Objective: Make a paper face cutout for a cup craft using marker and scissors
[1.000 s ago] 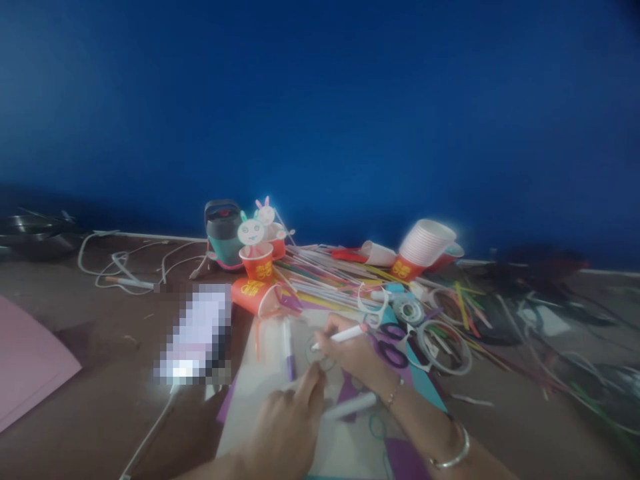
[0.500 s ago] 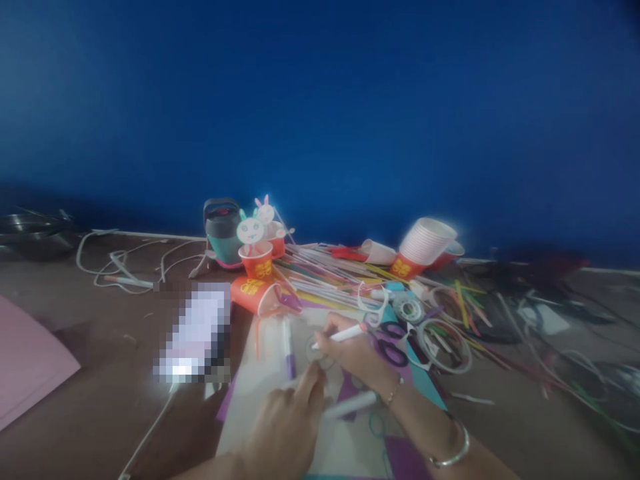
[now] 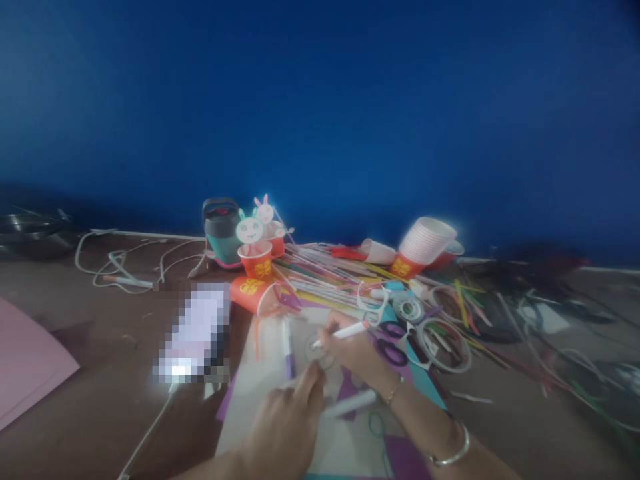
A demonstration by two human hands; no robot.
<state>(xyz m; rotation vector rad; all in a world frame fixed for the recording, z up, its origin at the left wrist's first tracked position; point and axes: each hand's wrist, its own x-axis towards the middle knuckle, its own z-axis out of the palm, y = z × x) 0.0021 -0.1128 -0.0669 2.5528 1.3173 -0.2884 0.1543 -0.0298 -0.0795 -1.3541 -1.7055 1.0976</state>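
My right hand (image 3: 350, 350) grips a white marker (image 3: 345, 333) with an orange end, its tip at a faint round outline drawn on the white paper (image 3: 250, 400). Below and left of it, my left hand (image 3: 293, 417) rests on the same paper. Its index finger points toward the outline and its other fingers look curled; nothing shows in it. A marker with a purple end (image 3: 289, 353) lies on the paper left of the drawing. Another pale marker (image 3: 353, 403) lies beneath my right wrist. Purple-handled scissors (image 3: 393, 351) are right of my right hand.
Behind the paper are red cups (image 3: 255, 295), colourful sticks (image 3: 325, 267), a stack of paper cups (image 3: 425, 243) and a green jug (image 3: 223, 240). Tape rolls (image 3: 409, 308) sit at the right. A blurred-out phone (image 3: 195, 330) with a cable lies left, beside pink paper (image 3: 30, 360).
My right hand and the white marker have shifted very slightly at the outline. My left hand stays in place.
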